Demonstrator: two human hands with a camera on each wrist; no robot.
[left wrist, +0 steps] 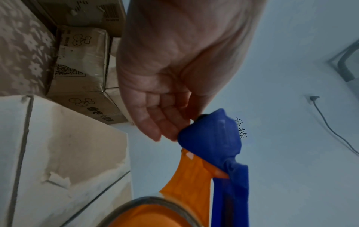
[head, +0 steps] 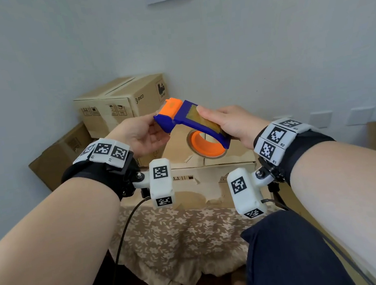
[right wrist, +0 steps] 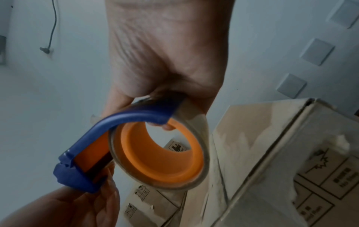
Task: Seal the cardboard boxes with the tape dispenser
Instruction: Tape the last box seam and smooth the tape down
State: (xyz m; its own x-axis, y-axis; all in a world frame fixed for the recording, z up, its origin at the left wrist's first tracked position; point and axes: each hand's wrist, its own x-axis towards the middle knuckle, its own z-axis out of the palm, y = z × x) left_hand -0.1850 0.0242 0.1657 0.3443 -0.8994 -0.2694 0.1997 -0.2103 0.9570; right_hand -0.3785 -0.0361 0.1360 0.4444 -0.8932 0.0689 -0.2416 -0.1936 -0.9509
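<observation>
Both hands' grip (curled) around tape dispenser point(head: 189, 123)

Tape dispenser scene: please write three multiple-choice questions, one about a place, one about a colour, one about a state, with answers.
1. Where is the tape dispenser?
A. Lying on a box
B. Held in the air above the near box
C. On the floor

2. What colour is the dispenser's frame?
A. Blue
B. Green
C. Black

3. What is the right hand doing?
A. Hanging idle
B. Pressing a box flap
C. Gripping the dispenser

Answers:
1 B, both hands keep it off the cardboard.
2 A, blue frame around an orange core.
3 C, fingers wrap the roll end while the left hand pinches the front.
</observation>
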